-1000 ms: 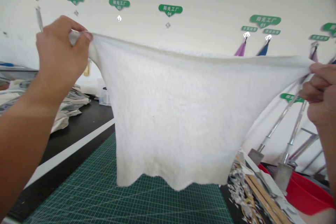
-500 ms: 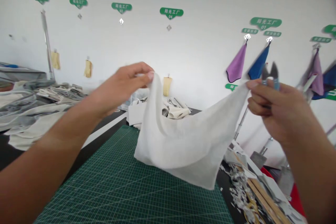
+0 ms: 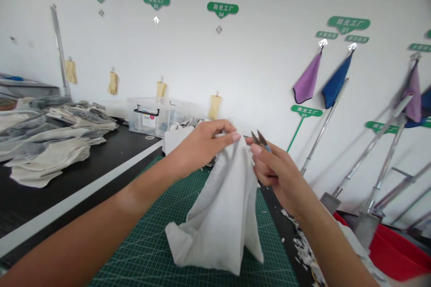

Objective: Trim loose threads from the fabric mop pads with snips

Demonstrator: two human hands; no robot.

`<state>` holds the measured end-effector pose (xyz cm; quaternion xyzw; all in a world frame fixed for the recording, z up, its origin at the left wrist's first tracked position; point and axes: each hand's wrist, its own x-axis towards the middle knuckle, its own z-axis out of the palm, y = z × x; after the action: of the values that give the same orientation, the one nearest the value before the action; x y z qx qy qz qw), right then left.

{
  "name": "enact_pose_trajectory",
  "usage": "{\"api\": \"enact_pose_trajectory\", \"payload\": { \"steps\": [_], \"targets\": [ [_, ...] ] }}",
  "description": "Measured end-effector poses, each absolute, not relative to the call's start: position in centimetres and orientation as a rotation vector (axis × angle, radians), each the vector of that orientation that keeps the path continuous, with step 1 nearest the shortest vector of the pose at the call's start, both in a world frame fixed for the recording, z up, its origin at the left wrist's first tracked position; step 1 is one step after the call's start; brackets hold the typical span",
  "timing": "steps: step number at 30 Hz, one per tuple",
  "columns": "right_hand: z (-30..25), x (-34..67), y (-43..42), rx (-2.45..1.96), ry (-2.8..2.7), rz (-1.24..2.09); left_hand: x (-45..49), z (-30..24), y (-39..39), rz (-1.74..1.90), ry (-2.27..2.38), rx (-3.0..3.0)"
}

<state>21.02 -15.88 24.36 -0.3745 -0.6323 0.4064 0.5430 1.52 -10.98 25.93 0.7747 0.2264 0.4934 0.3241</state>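
The left hand [image 3: 201, 147] is almost closed, and its thumb and fingers pinch the top edge of a white cloth [image 3: 218, 215]. The cloth hangs down from this hand in loose folds, and its lower part seems to rest on a green cutting mat [image 3: 272, 251]. The right hand [image 3: 274, 168] is just beside the cloth, on its right side. Its fingers are curled around small thread snips [image 3: 260, 140] with a blue handle, and the points look up. I cannot tell if this hand also holds the cloth, but its fingertips are touching or very near the edge. Piles of folded cloth [image 3: 50, 148] lie on the black surface [image 3: 67, 199] on the left, and white scraps [image 3: 299, 244] lie on the right of the mat.
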Motion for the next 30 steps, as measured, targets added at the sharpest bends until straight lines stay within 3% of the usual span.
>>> {"api": "enact_pose_trajectory", "payload": {
  "steps": [4, 8, 15, 18, 25, 30],
  "targets": [
    [21.2, 20.1, -15.6, -0.924, -1.587, 1.279, 1.8, 25.0, -9.6, 1.488, 0.671, 1.830],
    [18.4, 18.9, -14.5, -1.051, -1.526, 1.320, 1.4, 23.1, -8.4, 1.513, 0.770, 1.679],
    [15.2, 18.7, -11.9, -0.992, -1.367, 1.309, -0.8, 17.8, -8.8, 0.832, 0.685, 1.558],
    [14.3, 18.5, -11.3, -0.986, -1.331, 1.384, -1.2, 15.7, -9.0, 0.722, 0.669, 1.569],
    [12.5, 19.5, -11.0, -1.177, -1.329, 1.337, -6.4, 12.8, -4.2, 1.041, 0.961, 1.214],
    [9.9, 22.7, -11.5, -1.245, -1.463, 1.441, -15.9, 13.5, 0.1, 1.795, 1.326, 1.018]
  ]
}}
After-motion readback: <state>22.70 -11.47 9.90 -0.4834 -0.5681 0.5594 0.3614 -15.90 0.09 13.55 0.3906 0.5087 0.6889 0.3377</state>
